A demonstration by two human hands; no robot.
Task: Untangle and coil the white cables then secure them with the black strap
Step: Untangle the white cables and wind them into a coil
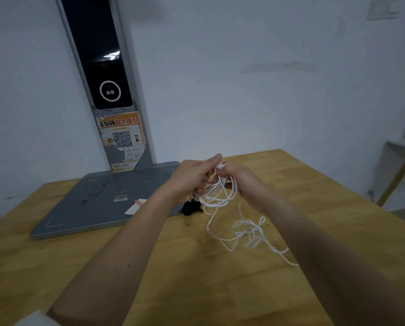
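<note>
Both hands are raised over the wooden table (pixel 149 267) with a bundle of thin white cable (pixel 220 191) between them. My left hand (pixel 192 177) pinches the loops from the left, its index finger stretched out. My right hand (pixel 244 182) grips the same loops from the right. More of the white cable hangs down to a tangled heap (pixel 248 231) on the table, and one strand trails off toward my right forearm. The black strap (pixel 191 207) lies crumpled on the table just below my left hand, untouched.
A grey flat device base (pixel 98 203) with a tall upright column (pixel 107 67) and an orange QR sticker stands at the back left. A pale paper slip (pixel 135 207) lies on it. The table's right edge runs near a white shelf (pixel 399 161).
</note>
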